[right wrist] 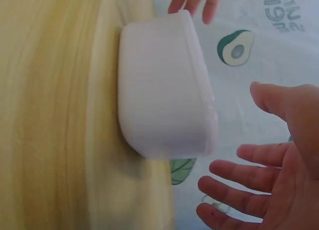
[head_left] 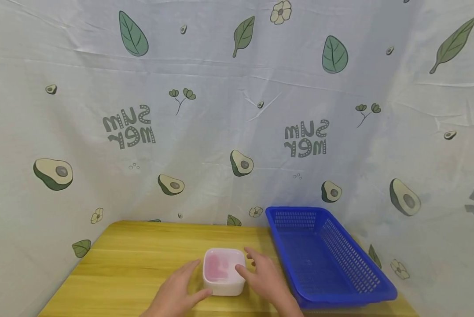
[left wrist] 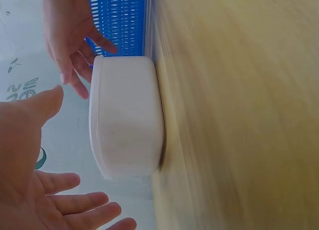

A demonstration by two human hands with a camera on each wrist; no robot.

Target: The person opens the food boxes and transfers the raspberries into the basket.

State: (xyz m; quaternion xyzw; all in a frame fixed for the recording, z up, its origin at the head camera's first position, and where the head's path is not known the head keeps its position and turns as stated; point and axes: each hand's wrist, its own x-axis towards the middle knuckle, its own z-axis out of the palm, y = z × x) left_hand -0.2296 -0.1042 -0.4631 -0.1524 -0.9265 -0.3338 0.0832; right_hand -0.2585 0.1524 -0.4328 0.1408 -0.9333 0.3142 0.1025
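Note:
A white lidded plastic container (head_left: 223,270) stands on the wooden table, with something pink showing through the left part of its lid. To its left is my left hand (head_left: 176,290), fingers spread and the thumb near the container's front corner. On the other side, my right hand (head_left: 265,275) has its thumb over the lid's right edge in the head view. Both wrist views show the container's plain side (left wrist: 128,115) (right wrist: 162,85). There the left hand (left wrist: 45,165) and right hand (right wrist: 269,175) have loosely extended fingers, with gaps between them and the container.
A blue perforated plastic basket (head_left: 316,259) stands right of the container, close to the right forearm. The yellow wood-grain table (head_left: 141,251) reaches back to a white curtain (head_left: 205,132) printed with avocados and leaves.

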